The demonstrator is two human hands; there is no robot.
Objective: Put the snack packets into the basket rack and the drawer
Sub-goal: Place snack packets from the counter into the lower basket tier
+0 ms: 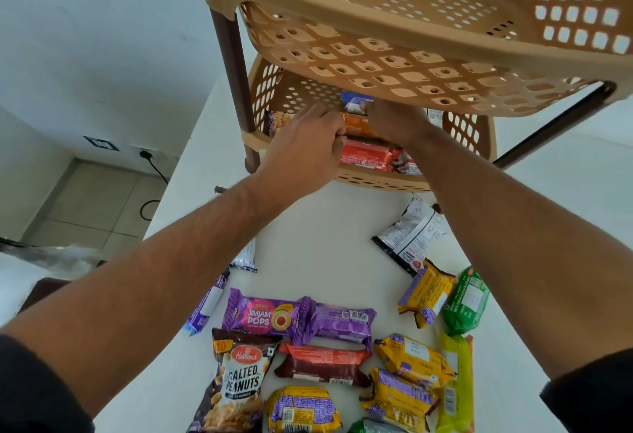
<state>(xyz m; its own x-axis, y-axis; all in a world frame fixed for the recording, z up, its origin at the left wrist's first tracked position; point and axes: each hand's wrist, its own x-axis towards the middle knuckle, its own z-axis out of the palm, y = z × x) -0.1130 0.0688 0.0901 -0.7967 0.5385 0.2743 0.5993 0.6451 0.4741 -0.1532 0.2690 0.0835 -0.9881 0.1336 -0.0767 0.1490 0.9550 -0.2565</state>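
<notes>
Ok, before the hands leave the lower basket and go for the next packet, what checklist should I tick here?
1. Orange packet inside lower basket: ok.
2. Red packet lying fully inside: ok.
3. Left hand grip released: not ok, fingers curled at the orange packet.
4. Right hand free: cannot tell, fingers hidden.
5. Packets waiting within view, such as the Jim Jam Pops packet: ok.
6. Drawer located: cannot tell, not in view.

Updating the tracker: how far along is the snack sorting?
Early. Done: a red packet and a peanut packet lie in the lower basket. In hand: left hand and right hand hold an orange packet there. Left: over a dozen packets on the table, like the Jim Jam Pops and salted peanuts. No drawer is in view.
</notes>
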